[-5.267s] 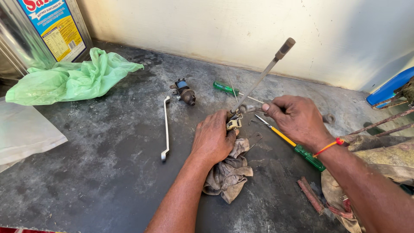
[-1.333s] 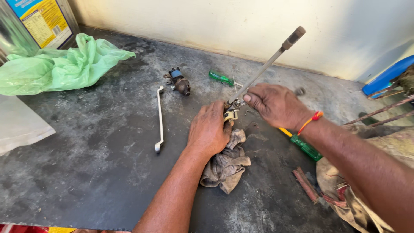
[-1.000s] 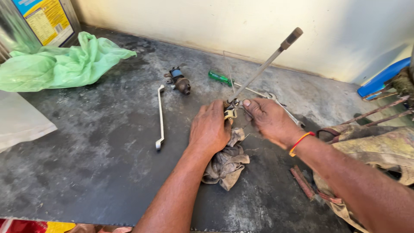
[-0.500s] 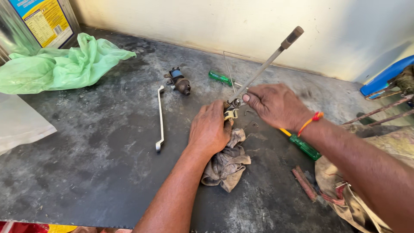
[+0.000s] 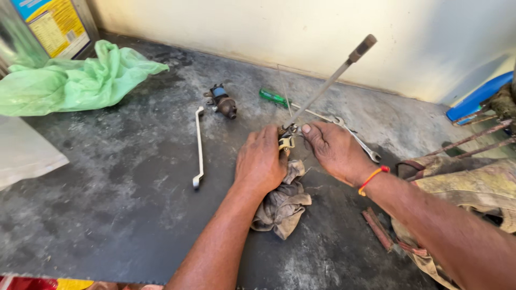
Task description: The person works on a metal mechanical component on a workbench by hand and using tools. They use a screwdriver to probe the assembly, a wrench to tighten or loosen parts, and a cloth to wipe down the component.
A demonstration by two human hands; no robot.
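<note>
The dark grey counter (image 5: 107,204) fills most of the frame. At upper left lies a crumpled green plastic bag (image 5: 70,80), w/ a metal tin (image 5: 37,32) behind it in the corner. At right edge of the frame there is a dirty cloth bundle (image 5: 473,182) and a blue object (image 5: 475,96) against the wall. In the centre a grey rag (image 5: 282,201) lies on the counter, partly under the left hand (image 5: 260,164). This hand's grip is pressed down around a small metal part w/ a brass-coloured piece (image 5: 286,140), just above the rag; how firmly the fingers close, I cannot tell exactly. The right hand (image 5: 333,153) is touching the same part from the right side, thumb and fingertips pinched at the base of a long thin tool w/ dark handle (image 5: 333,75), which stands tilted toward upper right. As I judge, the work on the small part is in the middle: it is held and the tool is seated, but nothing looks finished or put aside. Left of centre a bent ring spanner (image 5: 199,147) lies alone, and a small cylindrical component (image 5: 221,101) above it. A green-handled screwdriver (image 5: 274,98) and a flat wrench (image 5: 357,142) lie near the right hand, untouched.
</note>
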